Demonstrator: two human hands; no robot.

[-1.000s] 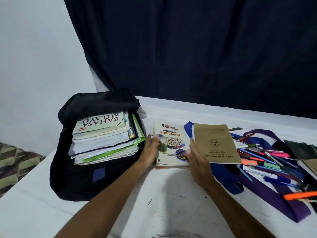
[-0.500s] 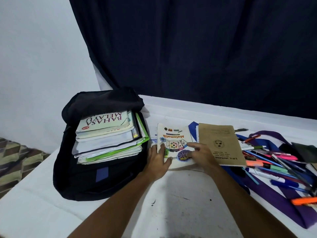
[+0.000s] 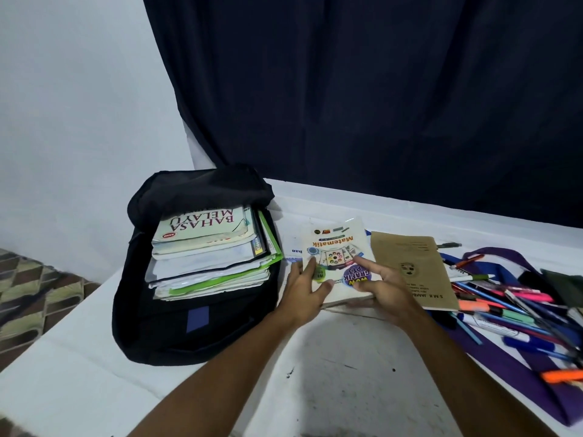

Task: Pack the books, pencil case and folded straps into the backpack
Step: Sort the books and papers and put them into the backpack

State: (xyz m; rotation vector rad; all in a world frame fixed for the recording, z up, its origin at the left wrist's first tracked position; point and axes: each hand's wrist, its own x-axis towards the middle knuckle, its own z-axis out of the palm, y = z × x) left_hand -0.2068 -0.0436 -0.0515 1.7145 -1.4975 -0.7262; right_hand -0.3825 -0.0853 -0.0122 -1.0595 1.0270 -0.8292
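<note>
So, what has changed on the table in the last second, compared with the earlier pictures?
Both hands took hold of the Matematik book: the left hand grips its near-left edge, the right hand its near-right corner, and its near edge is lifted off the table. A second ago it lay flat under the hands. The brown notebook, the backpack with its book stack, and the pens stayed put.

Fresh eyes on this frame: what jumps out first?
Both hands, left hand and right hand, hold a Matematik book at table centre, its near edge seemingly raised. Left of it, an open black backpack lies flat, stuffed with a stack topped by a Bahasa Melayu book. At right, a brown notebook sits beside a jumble of pens over purple straps.
</note>
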